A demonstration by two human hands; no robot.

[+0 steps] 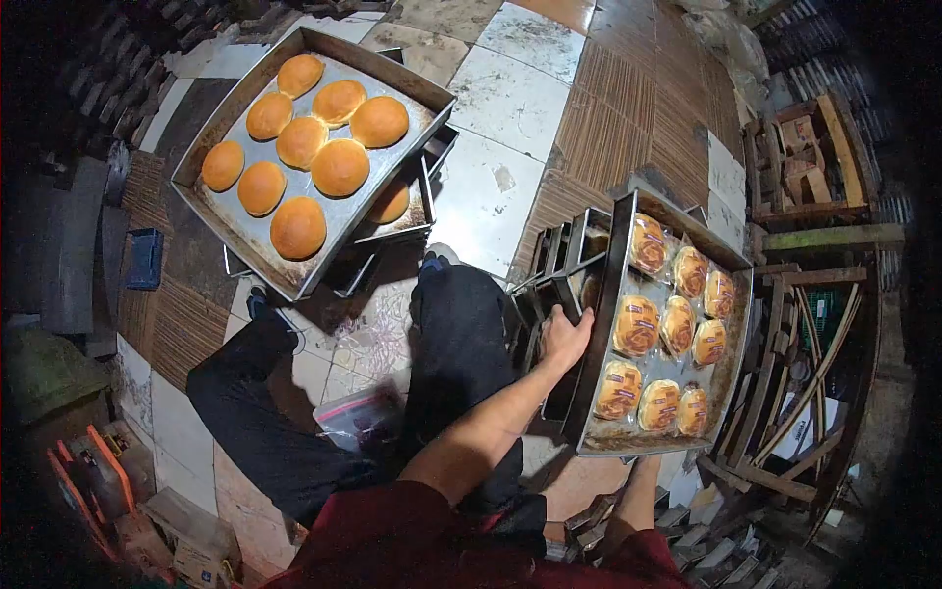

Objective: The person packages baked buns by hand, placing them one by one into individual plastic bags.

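Note:
My left hand (566, 339) is closed on the left wall of a metal baking tray (601, 437). Several round buns in clear printed wrappers (677, 324) lie in rows inside it. My right forearm reaches the tray's near edge; only the wrist of my right hand (643, 473) shows, and its fingers are hidden beneath the tray. More metal trays (564, 280) are stacked under and to the left of this one. Over on the left, another baking tray (378, 201) holds several unwrapped golden buns (302, 140), on top of further trays with a bun (390, 203) showing.
Between my legs (461, 334) lies a clear plastic bag (363, 417) on the tiled floor (500, 108), near scattered pale scraps (378, 329). A wooden rack (810, 157) stands at the right. A blue crate (145, 258) and an orange-framed object (108, 471) are at the left.

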